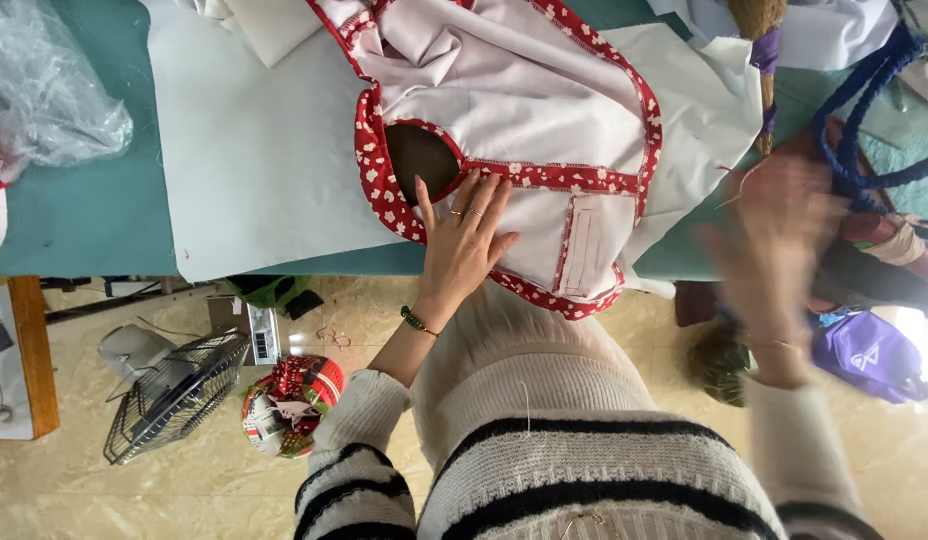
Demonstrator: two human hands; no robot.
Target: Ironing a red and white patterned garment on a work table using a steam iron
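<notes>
head view: left hand (pixel 462 240) lies flat, fingers spread, on the pale garment (pixel 524 100) just below its round armhole, on the red floral trim (pixel 389 200). garment rests on the white sheet (pixel 254 150). right hand (pixel 774 230) hovers right of the garment, motion-blurred, apparently open, holding nothing. judgement: keep the left palm pressing evenly so the fabric stays unwrinkled.

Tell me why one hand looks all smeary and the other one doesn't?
In the head view, the right hand is smeared by motion blur, so its fingers cannot be made out; the left hand is sharp, lying flat on the white garment with red trim; daylight glares at the right edge.
</notes>
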